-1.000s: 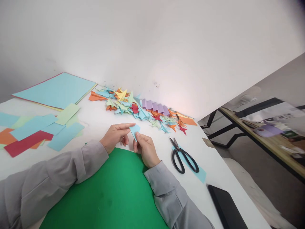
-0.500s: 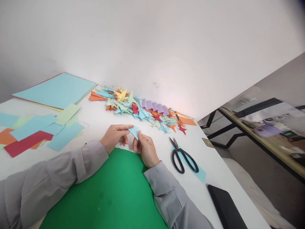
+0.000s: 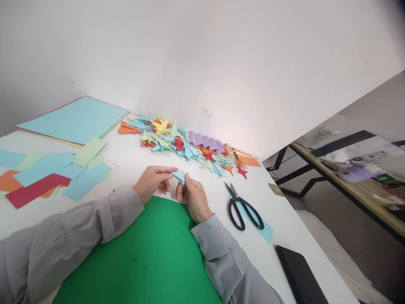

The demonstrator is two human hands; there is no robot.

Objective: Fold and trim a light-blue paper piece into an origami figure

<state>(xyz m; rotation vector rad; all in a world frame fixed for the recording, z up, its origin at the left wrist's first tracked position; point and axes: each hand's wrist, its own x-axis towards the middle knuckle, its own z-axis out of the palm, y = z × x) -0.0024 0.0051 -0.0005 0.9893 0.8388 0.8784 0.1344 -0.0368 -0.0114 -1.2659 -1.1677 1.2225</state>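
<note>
Between my two hands is a small folded piece of light blue paper (image 3: 179,175), held just above the white table. My left hand (image 3: 154,180) pinches its left corner, with the index finger stretched along the top edge. On the other side, my right hand (image 3: 195,195) grips the right edge between thumb and fingers. Folded layers show at the paper's lower edge. Under my forearms lies a large green sheet (image 3: 142,253). Beyond my hands spreads a heap of small folded paper shapes (image 3: 190,147) in many colours.
Black-handled scissors (image 3: 242,209) rest on a blue paper strip (image 3: 267,231) to the right, near a black phone-like slab (image 3: 300,274). Loose paper strips (image 3: 39,185) cover the left side, before a stack of large sheets (image 3: 76,120). A wall (image 3: 190,55) rises behind.
The blue paper has tilted a little in my fingers, and its folded layers now show along the lower edge. My right fingers have shifted slightly; all else stays put.
</note>
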